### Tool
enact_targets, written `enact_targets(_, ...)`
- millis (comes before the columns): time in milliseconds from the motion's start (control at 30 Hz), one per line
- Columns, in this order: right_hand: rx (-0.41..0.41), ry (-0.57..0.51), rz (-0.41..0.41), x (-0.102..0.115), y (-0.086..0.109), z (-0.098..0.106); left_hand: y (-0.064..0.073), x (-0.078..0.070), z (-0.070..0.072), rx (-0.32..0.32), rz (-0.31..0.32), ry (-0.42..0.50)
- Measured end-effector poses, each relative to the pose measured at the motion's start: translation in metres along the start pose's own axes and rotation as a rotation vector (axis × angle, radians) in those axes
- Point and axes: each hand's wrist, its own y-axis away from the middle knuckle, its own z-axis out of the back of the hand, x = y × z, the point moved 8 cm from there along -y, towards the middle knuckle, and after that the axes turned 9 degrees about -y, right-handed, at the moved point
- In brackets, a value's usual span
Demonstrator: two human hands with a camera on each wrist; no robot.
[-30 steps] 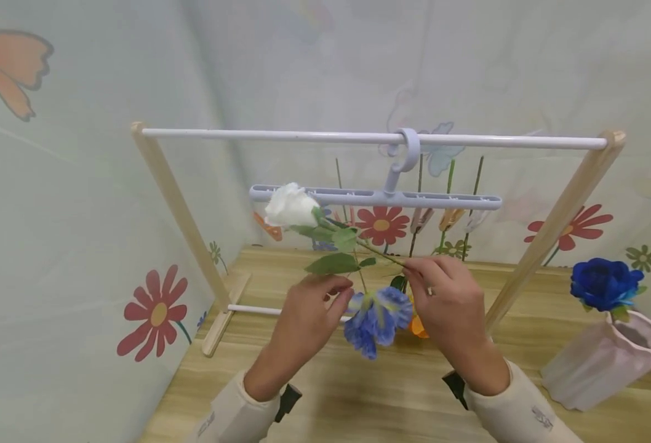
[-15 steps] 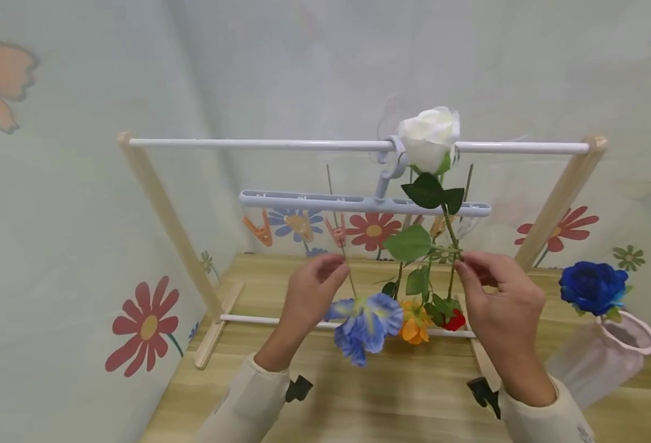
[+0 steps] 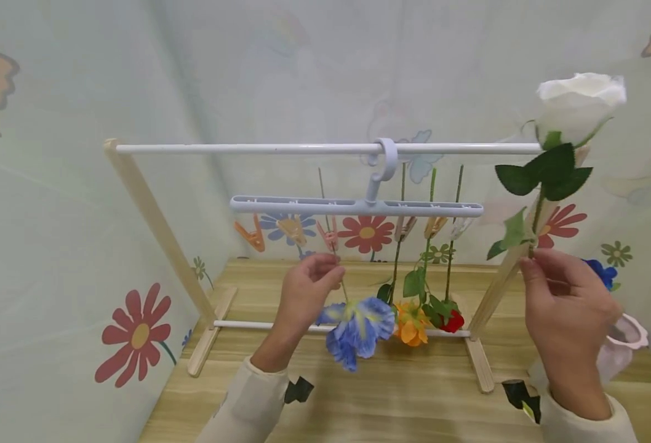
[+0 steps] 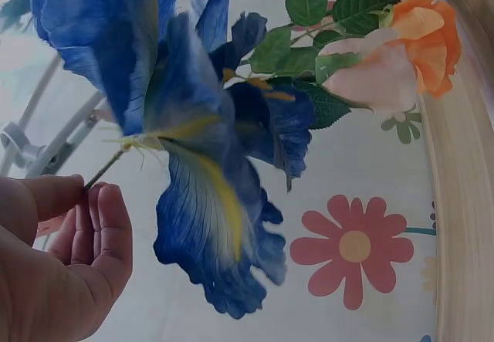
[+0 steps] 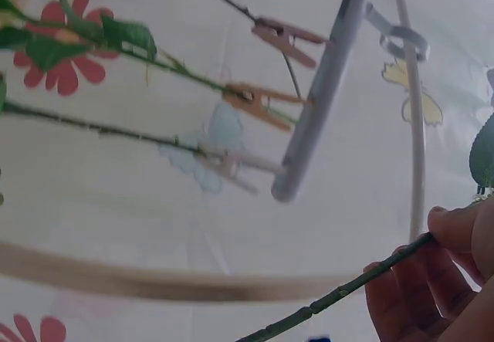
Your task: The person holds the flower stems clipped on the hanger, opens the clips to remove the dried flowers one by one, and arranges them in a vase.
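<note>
My left hand (image 3: 309,289) pinches the thin stem of a blue iris (image 3: 359,332), which hangs head down below a pink clip (image 3: 328,237) on the pale hanger (image 3: 303,206). The left wrist view shows thumb and fingertips on that stem (image 4: 106,167), close under the bloom. Out at the right, my right hand (image 3: 571,314) holds a white rose (image 3: 580,104) upright by its green stem. In the right wrist view the bare stem (image 5: 324,302) runs down past the fingers. An orange flower (image 3: 412,326) and a red rose (image 3: 451,320) also hang upside down from clips.
The hanger hooks over the white rail (image 3: 220,149) of a wooden-legged rack (image 3: 159,227). Two orange-toned clips (image 3: 291,231) at its left end bear no flower. A pink vase (image 3: 616,354) with a blue flower (image 3: 599,271) stands at the right, partly behind my right hand.
The right hand has carried the white rose from the hanger's left part out to the far right, turning it upright. The left hand has risen slightly and now pinches the iris stem.
</note>
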Motion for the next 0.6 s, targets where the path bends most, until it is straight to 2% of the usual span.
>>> enact_targets(133,-0.067,0.082,-0.06,-0.012,-0.007,0.021,-0.003,0.002,0.0,0.0,-0.003,0.031)
enact_targets(233,-0.088,0.163,-0.139,-0.023,-0.011,0.033,-0.004,0.003,-0.001,0.002,-0.003,0.06)
enact_targets(367,-0.1,0.211,-0.273,-0.036,-0.014,0.046,-0.005,0.005,-0.001,0.002,0.003,0.072)
enact_targets(467,-0.12,0.236,-0.33,-0.04,-0.016,0.053,-0.005,0.006,0.0,0.004,0.005,0.072)
enact_targets(600,-0.143,0.279,-0.367,-0.045,-0.02,0.058,-0.006,0.006,0.002,-0.01,-0.007,0.078)
